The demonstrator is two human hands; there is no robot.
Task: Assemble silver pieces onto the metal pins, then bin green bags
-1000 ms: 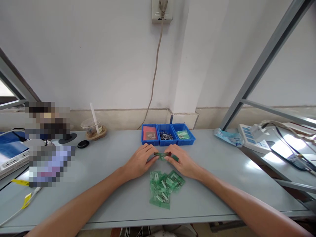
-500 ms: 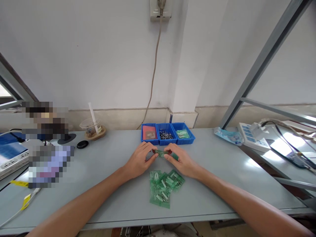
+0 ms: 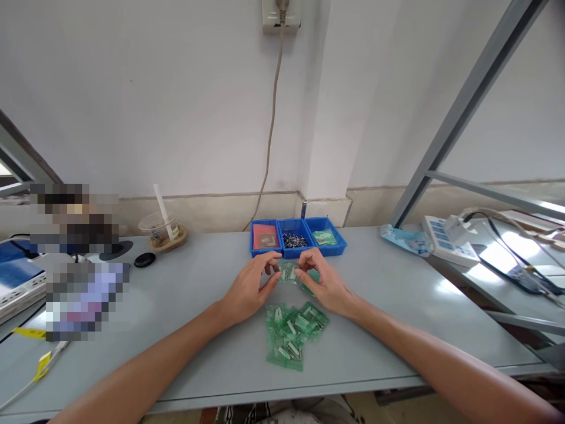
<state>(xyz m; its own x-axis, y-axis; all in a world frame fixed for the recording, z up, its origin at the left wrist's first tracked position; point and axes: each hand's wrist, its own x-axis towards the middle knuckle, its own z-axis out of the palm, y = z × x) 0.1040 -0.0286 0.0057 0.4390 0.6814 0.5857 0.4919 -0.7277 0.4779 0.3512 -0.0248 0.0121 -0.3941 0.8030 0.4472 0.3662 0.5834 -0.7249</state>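
Note:
Between my two hands is a small green plastic bag (image 3: 288,272) with pale and metal pieces showing through it. My left hand (image 3: 255,284) pinches its left edge between thumb and fingers, and my right hand (image 3: 324,284) pinches the right edge. Partly hidden behind my right fingers, another green piece (image 3: 311,279) lies on the table. Closer to me rests a pile of green bags (image 3: 291,333) holding white plugs and metal screws.
Three blue bins stand just beyond my hands: one with pink bags (image 3: 265,237), one with screws (image 3: 295,239), one with green bags (image 3: 325,237). A cup (image 3: 159,227) and black round lid (image 3: 144,259) sit left; a blue packet (image 3: 406,240) and power strip (image 3: 450,240) right.
The bag between my hands has tilted, so more of its flat face shows. My fingers have shifted slightly on its edges. The whole view has moved a little.

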